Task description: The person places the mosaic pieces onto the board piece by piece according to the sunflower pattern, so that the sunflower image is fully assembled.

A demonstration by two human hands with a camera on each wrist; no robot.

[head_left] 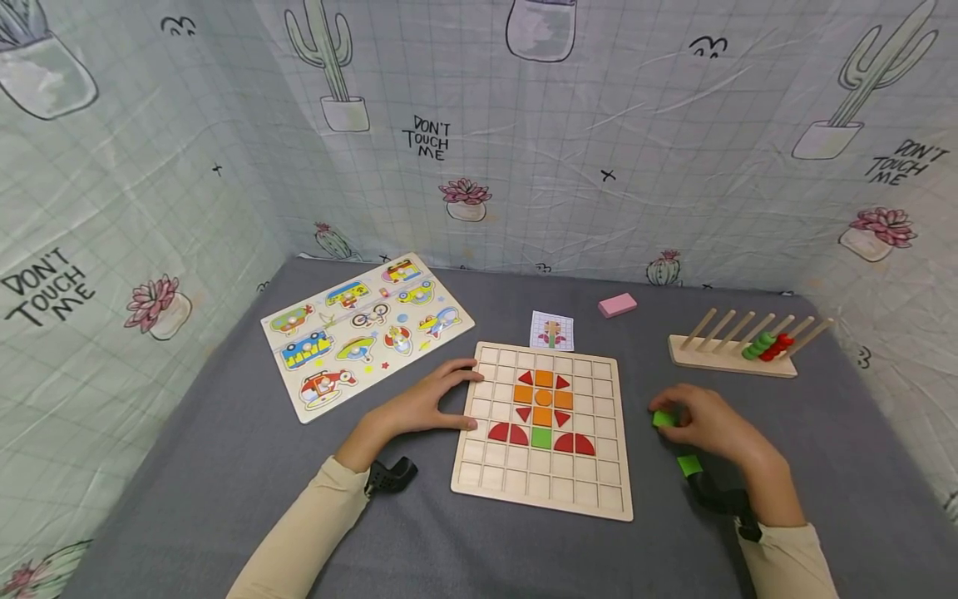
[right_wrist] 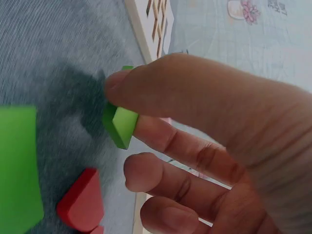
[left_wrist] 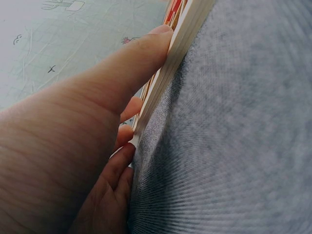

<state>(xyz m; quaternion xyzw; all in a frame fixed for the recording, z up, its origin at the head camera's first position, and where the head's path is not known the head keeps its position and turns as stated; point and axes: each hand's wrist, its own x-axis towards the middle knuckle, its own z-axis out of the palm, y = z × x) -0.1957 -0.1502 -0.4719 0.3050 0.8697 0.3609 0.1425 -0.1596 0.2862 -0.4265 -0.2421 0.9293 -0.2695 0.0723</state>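
1. The left hand [head_left: 427,405] lies with straight fingers pressed against the 9 o'clock edge of the wooden grid board [head_left: 479,478], apparently to steady it on the grey cloth [head_left: 224,466]

2. The right hand [head_left: 711,424], at 3 o'clock from the board, pinches a green block [head_left: 663,418] between thumb and fingers, lifted just off the cloth; a second green block [head_left: 689,464] lies at 5 o'clock beside the wrist

3. Counted on the board: one green square [head_left: 541,438], four orange squares around an orange disc, four red triangles, four red quarter-rounds

4. At 12 o'clock lie one pattern card [head_left: 552,330] and one pink block [head_left: 617,304], at 10 o'clock one vehicle puzzle [head_left: 367,329]
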